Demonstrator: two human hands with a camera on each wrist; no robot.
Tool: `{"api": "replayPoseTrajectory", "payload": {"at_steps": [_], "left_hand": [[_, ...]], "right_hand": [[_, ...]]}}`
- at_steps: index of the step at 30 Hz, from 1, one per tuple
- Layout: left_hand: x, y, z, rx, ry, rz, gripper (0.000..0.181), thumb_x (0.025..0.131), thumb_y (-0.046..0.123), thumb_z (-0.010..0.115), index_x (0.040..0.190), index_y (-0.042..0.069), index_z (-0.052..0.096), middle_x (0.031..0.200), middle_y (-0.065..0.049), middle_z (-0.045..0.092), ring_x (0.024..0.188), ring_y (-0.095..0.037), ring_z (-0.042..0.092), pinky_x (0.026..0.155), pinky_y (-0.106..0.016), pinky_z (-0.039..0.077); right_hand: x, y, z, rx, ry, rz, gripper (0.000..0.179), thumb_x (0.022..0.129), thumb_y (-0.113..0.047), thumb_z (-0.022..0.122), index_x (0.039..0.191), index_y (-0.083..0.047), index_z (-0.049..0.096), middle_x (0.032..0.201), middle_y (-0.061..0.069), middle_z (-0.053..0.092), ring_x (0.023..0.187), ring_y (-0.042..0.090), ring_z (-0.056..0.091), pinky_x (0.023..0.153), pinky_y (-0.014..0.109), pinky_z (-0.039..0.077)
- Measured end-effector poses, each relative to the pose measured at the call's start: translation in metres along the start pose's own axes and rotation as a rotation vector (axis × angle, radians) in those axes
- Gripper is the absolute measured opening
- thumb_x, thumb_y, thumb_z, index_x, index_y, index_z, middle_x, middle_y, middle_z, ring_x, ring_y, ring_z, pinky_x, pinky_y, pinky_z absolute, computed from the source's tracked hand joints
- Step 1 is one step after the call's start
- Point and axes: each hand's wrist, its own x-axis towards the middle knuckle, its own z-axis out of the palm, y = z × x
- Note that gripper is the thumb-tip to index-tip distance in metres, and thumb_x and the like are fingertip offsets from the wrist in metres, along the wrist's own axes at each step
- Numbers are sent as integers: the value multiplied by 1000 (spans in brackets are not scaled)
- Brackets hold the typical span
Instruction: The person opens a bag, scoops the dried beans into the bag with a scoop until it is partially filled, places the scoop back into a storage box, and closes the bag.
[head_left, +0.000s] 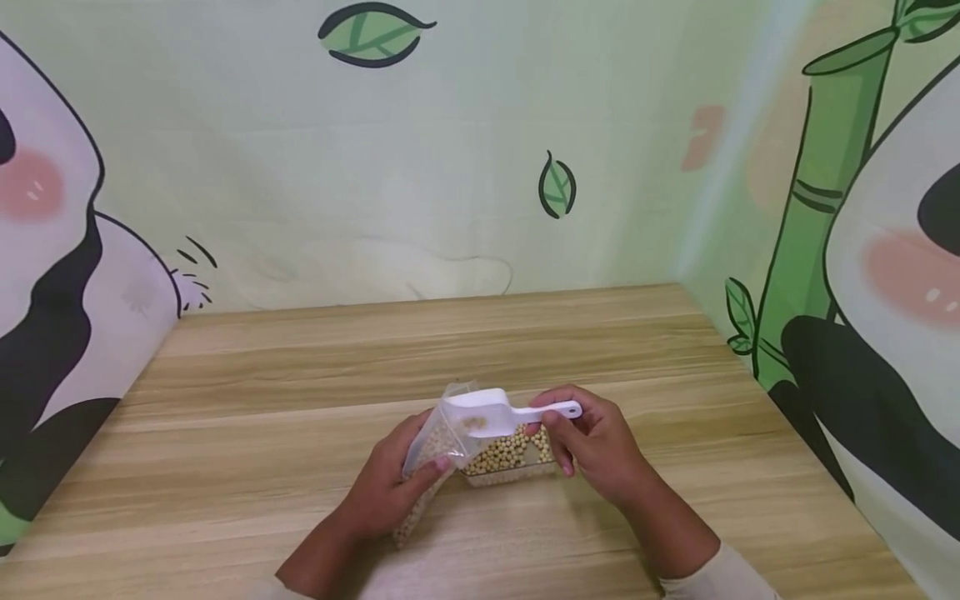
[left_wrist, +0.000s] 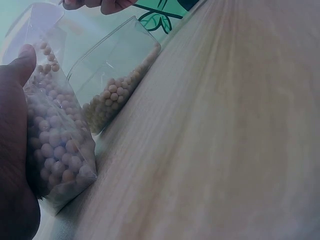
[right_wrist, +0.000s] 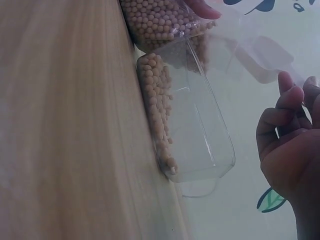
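My left hand (head_left: 393, 483) grips a clear plastic bag (left_wrist: 57, 135) partly filled with round, pale beans, its thumb across the front near the mouth. In my right hand (head_left: 596, 437) the fingers and thumb pinch the handle of a white scoop (head_left: 487, 412). The scoop's bowl tilts into the bag's opening, with a few beans showing in it. Behind the bag and below the scoop stands a clear rectangular container (right_wrist: 200, 125), its bottom covered by a layer of the same beans (head_left: 506, 454).
The wood-grain table (head_left: 300, 358) stretches around the container on all sides. A printed wall covering (head_left: 450, 167) with pandas, bamboo and leaves rises at its back and sides.
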Motion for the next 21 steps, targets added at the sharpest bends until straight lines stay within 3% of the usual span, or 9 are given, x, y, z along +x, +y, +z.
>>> {"api": "replayPoseTrajectory", "payload": {"at_steps": [5, 9, 12, 17, 21], "left_hand": [[0, -1, 1, -15, -6, -2, 55, 107, 16, 67, 160, 14, 52, 134, -7, 71, 110, -12, 67, 95, -36, 58], [0, 0, 0, -16, 1, 1, 56, 106, 15, 68, 160, 14, 52, 135, -7, 71, 111, -12, 67, 96, -37, 58], [1, 2, 0, -7, 7, 8, 57, 105, 15, 69, 159, 13, 52, 135, -8, 72, 113, -12, 67, 97, -37, 58], [1, 3, 0, 1, 8, 11, 57, 105, 15, 69, 159, 11, 52, 135, -9, 72, 112, -12, 67, 97, -37, 58], [0, 3, 0, -3, 8, 0, 57, 106, 14, 68, 160, 9, 52, 135, -10, 72, 112, -11, 67, 97, -36, 58]], "right_hand": [[-1, 1, -2, -20, 5, -25, 26, 112, -8, 57, 120, 17, 60, 94, -11, 78, 51, 5, 50, 40, 32, 39], [-1, -1, -2, -19, 63, -19, 23, 113, -9, 56, 118, 13, 62, 92, -8, 77, 52, 7, 52, 45, 28, 45], [-1, -2, -3, 10, 156, -2, 19, 113, -8, 56, 115, 8, 66, 86, -5, 75, 51, 8, 52, 47, 25, 46], [2, -4, -2, 85, 379, 50, 17, 113, -7, 56, 105, -6, 71, 77, -2, 69, 49, 8, 50, 46, 21, 44], [5, -6, -2, 106, 531, 108, 18, 112, -5, 56, 102, -4, 70, 72, -1, 66, 48, 9, 49, 45, 21, 43]]}}
